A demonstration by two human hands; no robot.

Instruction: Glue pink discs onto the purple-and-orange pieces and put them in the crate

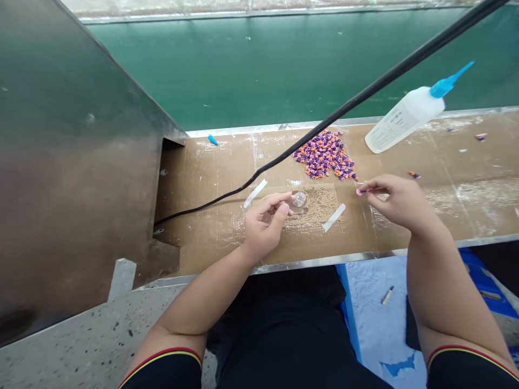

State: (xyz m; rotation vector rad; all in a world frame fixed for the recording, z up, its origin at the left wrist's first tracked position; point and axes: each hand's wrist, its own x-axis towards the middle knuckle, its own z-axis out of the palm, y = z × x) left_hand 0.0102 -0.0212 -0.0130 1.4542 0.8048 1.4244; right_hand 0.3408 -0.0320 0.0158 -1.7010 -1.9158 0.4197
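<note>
Between the thumb and fingers of my left hand (pixel 265 219) is a small clear, round plastic piece (pixel 299 200), held over a cardboard patch (pixel 320 208) covered in dark specks. My right hand (pixel 395 200), off to the right, pinches a small pink and purple piece (pixel 362 192) at its fingertips. Just beyond both hands lies a pile of similar small purple, orange and pink pieces (pixel 324 154). Strips of whitish tape (pixel 334 218) lie at the patch's sides.
A translucent bottle with a blue nozzle (pixel 405 119) stands behind my right hand. A black cable (pixel 279 156) crosses above the cardboard-covered bench (pixel 211 227). At left is a large metal panel (pixel 89 162); along the back runs a green surface (pixel 259 70). A blue cap (pixel 212 140) lies near the far edge.
</note>
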